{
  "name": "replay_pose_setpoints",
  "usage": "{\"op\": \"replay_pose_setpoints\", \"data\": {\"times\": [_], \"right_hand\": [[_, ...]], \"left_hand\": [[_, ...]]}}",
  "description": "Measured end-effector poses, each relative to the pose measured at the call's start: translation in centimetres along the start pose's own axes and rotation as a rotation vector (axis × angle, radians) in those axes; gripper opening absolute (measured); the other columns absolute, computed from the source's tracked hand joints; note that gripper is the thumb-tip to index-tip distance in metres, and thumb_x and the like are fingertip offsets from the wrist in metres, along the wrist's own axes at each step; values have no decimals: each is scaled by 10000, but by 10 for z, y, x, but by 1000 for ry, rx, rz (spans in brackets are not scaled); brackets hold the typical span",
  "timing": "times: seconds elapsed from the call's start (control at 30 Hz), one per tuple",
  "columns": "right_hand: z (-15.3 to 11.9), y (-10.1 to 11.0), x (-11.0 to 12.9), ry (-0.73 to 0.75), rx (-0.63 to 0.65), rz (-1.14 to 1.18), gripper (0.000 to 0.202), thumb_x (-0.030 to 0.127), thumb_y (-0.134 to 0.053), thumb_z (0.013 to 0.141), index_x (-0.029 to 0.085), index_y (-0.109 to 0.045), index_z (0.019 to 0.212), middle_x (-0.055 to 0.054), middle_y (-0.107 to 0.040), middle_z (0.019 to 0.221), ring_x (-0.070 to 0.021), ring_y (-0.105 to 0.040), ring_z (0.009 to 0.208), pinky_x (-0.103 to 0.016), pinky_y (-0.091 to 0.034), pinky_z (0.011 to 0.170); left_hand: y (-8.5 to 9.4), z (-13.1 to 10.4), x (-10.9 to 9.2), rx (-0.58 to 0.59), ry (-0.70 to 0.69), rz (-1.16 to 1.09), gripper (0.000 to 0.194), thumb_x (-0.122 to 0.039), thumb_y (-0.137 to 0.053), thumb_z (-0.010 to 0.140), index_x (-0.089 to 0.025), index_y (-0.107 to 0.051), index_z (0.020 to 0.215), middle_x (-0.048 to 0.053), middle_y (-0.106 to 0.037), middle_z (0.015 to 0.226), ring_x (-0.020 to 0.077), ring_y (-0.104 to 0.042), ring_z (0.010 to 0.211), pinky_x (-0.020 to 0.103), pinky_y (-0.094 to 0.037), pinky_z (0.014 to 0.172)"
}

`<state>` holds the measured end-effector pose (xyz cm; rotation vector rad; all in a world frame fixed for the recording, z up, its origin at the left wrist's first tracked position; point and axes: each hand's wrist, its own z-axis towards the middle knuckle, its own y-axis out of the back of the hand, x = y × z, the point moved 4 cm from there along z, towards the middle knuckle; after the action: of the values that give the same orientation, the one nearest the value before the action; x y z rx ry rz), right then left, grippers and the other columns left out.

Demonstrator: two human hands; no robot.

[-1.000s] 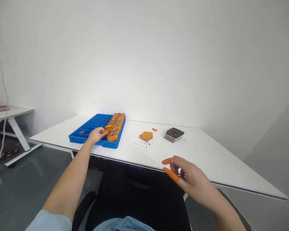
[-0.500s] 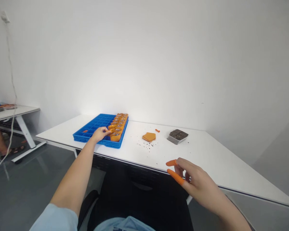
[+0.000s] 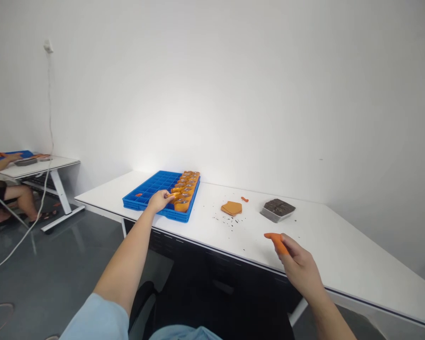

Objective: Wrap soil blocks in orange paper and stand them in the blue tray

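Note:
A blue divided tray (image 3: 139, 203) stands on the left of the white table. Along its right side runs a row of yellow-orange folded pieces (image 3: 182, 206) with shiny parts on top. At the front of that row, my left hand (image 3: 158, 201) pinches one yellow-orange piece (image 3: 173, 195) between thumb and fingers, at the tray's compartments. Over the table's front edge, apart from everything, is my right hand (image 3: 298, 262). Orange finger covers (image 3: 279, 243) sheathe its thumb and index finger, which are pressed together with nothing visible between them.
Flat yellow-orange sheets (image 3: 231, 208) lie mid-table near dark crumbs and a small orange scrap (image 3: 244, 199). Right of them stands a clear container (image 3: 272, 216) heaped with dark pieces. A black chair (image 3: 212, 316) is below me. Another person (image 3: 21, 196) sits at a table on the left.
My view has swung left, so the other person shows more. My right thumb and index finger, apart before, have come together. My left hand stays at the tray with the yellow-orange piece.

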<state>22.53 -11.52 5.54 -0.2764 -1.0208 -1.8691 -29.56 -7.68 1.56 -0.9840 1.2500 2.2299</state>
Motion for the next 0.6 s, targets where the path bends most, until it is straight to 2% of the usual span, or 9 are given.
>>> {"op": "replay_pose_setpoints", "data": {"times": [0.13, 0.23, 0.27, 0.33, 0.4, 0.47, 0.5, 0.6], "right_hand": [[-2, 4, -10, -23, -69, 10, 393, 560, -515, 1045, 246, -748, 1006, -14, -571, 736, -193, -532, 617, -334, -415, 569], [-5, 13, -10, -22, -145, 13, 422, 580, -492, 1070, 243, -723, 964, -14, -546, 761, -190, -522, 629, -345, -414, 583], [-6, 16, -10, -12, -164, 10, 427, 588, -494, 1071, 244, -719, 957, -18, -547, 778, -192, -525, 641, -349, -418, 590], [-6, 22, -11, 2, -191, 11, 435, 601, -500, 1073, 248, -698, 911, -24, -549, 807, -196, -533, 666, -355, -427, 605], [-3, 27, -13, -1, -210, 19, 472, 610, -503, 1078, 251, -634, 800, -26, -541, 809, -193, -529, 678, -355, -432, 610], [4, 30, -16, -6, -222, 22, 524, 615, -505, 1081, 250, -552, 708, -25, -530, 798, -190, -521, 681, -353, -439, 618], [10, 31, -17, -4, -224, 18, 536, 617, -506, 1082, 250, -537, 693, -25, -528, 796, -191, -522, 688, -354, -445, 627], [34, 30, -19, 10, -205, 0, 555, 601, -495, 1093, 243, -532, 671, -29, -534, 820, -194, -541, 731, -359, -465, 671]], "left_hand": [[3, -7, -5, -78, -18, 26, 328, -414, -731, 1040, -155, -705, 1241, 90, -733, 1204, 234, -734, 1014, 431, -642, 897], [11, -18, -16, -250, -87, -3, 319, -475, -769, 979, -172, -684, 1034, 49, -729, 985, 215, -710, 897, 370, -605, 857], [15, -23, -20, -336, -116, -16, 305, -484, -724, 996, -188, -652, 1009, 51, -713, 964, 225, -697, 915, 368, -588, 871], [20, -36, -31, -514, -172, -31, 264, -442, -484, 1096, -212, -578, 1006, 83, -671, 992, 260, -655, 1005, 416, -551, 931], [17, -50, -46, -616, -250, -29, 315, -332, -258, 1125, -231, -514, 972, 111, -625, 997, 294, -606, 1057, 499, -504, 987], [2, -60, -70, -594, -369, -5, 260, -276, -288, 1090, -247, -470, 907, 112, -599, 964, 307, -582, 1046, 546, -468, 1023], [-11, -63, -85, -531, -441, 15, 210, -279, -373, 1064, -252, -460, 874, 103, -597, 940, 303, -585, 1025, 537, -472, 1021], [-67, -67, -141, -217, -649, 97, 180, -298, -574, 984, -251, -502, 825, 63, -628, 882, 258, -617, 940, 432, -531, 942]]}}
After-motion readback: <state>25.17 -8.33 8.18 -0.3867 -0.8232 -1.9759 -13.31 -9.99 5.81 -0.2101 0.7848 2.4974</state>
